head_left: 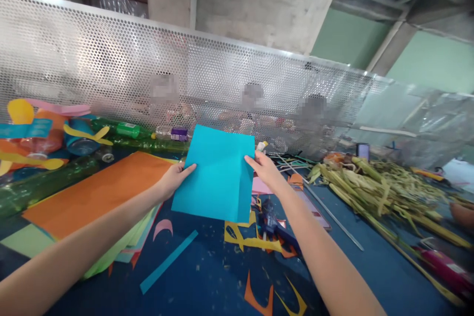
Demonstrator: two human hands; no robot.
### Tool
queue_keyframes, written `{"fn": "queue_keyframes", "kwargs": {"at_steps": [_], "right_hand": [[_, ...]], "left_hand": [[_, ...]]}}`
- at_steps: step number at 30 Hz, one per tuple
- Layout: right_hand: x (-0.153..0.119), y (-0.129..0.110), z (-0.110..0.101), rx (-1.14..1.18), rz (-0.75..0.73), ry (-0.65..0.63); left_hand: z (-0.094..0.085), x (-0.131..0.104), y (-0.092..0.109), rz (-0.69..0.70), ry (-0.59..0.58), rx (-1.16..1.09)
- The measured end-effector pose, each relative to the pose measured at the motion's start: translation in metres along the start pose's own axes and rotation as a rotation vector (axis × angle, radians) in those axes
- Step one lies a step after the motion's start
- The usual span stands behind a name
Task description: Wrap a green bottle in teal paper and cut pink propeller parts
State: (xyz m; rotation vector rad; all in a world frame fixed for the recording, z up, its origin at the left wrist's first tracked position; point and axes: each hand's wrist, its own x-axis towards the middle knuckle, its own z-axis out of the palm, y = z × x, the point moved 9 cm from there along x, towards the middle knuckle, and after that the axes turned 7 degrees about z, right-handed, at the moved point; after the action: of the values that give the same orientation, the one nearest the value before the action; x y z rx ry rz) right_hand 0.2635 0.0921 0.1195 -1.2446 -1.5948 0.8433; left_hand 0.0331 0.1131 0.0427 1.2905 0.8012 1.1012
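A sheet of bright blue paper (213,175) is held up above the table, with a crease down its right side. My left hand (176,177) pinches its left edge, thumb on the front face. On the opposite edge, my right hand (262,165) grips it the same way; the fingers behind the sheet are hidden. Below the sheet lie yellow paper cutouts (252,242) and a dark blue glue gun (272,222). A narrow blue paper strip (168,261) and a pink curved scrap (163,228) rest nearer to me.
Orange sheets (107,192) and pale green paper (122,247) are stacked left. Green plastic bottles (52,177) lie behind them. Dried husks (374,187), a thin rod (335,217) and a magenta bottle (444,266) lie right. A perforated metal screen (222,69) stands behind; people sit beyond it.
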Motion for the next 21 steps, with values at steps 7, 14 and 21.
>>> {"fn": "queue_keyframes", "kwargs": {"at_steps": [7,14,21], "right_hand": [[0.007,0.029,0.008,-0.138,0.005,0.166],[0.008,0.045,0.032,-0.162,0.084,0.041],[0.008,0.047,0.038,-0.174,0.101,0.044]], "left_hand": [[-0.023,-0.005,-0.019,0.089,0.130,0.139],[-0.042,-0.005,-0.018,0.165,0.254,0.212],[-0.050,-0.003,-0.023,0.144,0.290,0.233]]}}
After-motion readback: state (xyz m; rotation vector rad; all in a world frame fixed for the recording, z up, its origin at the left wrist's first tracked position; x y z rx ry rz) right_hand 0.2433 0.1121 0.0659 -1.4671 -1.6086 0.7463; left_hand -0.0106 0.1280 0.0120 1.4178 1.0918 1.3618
